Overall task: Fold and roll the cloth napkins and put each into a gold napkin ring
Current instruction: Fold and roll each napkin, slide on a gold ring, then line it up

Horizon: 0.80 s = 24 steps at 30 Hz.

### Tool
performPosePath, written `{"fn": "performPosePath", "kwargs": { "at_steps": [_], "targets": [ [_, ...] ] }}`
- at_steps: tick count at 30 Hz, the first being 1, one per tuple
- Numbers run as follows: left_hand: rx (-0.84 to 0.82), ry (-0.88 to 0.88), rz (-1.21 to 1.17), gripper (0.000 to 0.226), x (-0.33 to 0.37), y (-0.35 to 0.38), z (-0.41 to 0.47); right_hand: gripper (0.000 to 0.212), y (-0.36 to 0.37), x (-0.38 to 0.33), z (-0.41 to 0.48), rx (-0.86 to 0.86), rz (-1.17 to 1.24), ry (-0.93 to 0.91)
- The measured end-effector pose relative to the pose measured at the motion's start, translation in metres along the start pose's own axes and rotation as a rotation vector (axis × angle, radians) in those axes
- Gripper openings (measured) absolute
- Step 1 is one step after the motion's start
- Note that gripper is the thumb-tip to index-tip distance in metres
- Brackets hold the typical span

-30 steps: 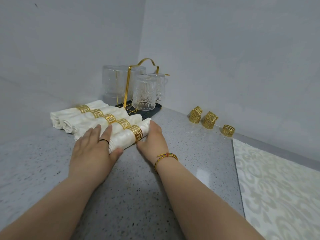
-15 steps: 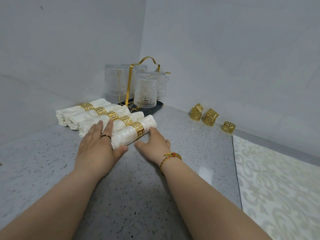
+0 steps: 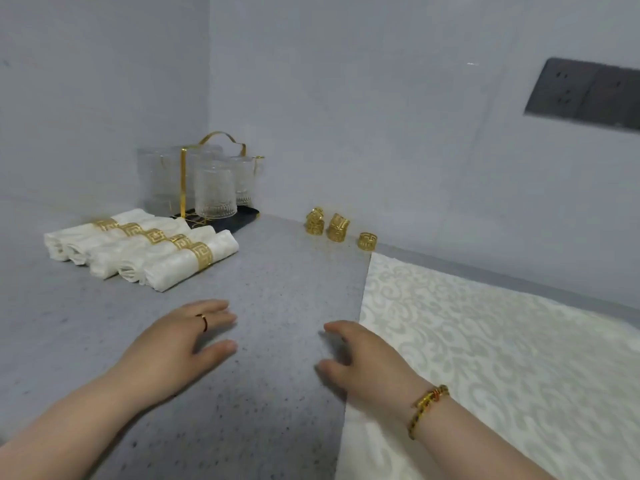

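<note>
Five ringed napkins (image 3: 138,251) are lined on the desk (image 3: 270,278) — left hand (image 3: 173,344) and right hand (image 3: 370,362) are held empty, relaxed.

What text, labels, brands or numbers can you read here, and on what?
None readable.
The gold napkin rings carry only a fret pattern, not letters.
The glasses show embossed ribbing, no brand.
The wall socket plate is blurred, no marking legible.
The flat napkin bears only scrollwork.
</note>
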<state>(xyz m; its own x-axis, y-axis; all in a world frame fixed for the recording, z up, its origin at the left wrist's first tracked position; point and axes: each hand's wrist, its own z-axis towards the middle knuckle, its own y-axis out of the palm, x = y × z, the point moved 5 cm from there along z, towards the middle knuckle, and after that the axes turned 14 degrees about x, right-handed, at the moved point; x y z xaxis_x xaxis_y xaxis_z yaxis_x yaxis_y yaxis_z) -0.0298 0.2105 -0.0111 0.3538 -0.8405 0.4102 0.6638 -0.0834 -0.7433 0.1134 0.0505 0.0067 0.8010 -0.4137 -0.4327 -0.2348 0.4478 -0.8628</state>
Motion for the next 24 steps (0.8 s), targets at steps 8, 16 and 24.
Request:
{"fn": "performPosePath", "kwargs": {
  "at_steps": [8,16,24],
  "targets": [
    [-0.491,0.097,-0.367,0.050,0.127,0.046,-0.047,0.042,-0.061,0.075,-0.106,0.123,-0.003,0.161],
    [-0.486,0.082,-0.475,0.060,0.152,0.064,-0.071,0.047,-0.054,0.092,-0.143,0.013,0.329,0.097],
    [-0.316,-0.009,-0.521,0.023,0.146,0.063,-0.071,0.070,-0.045,0.072,-0.146,0.019,0.170,-0.265]
  ]
}}
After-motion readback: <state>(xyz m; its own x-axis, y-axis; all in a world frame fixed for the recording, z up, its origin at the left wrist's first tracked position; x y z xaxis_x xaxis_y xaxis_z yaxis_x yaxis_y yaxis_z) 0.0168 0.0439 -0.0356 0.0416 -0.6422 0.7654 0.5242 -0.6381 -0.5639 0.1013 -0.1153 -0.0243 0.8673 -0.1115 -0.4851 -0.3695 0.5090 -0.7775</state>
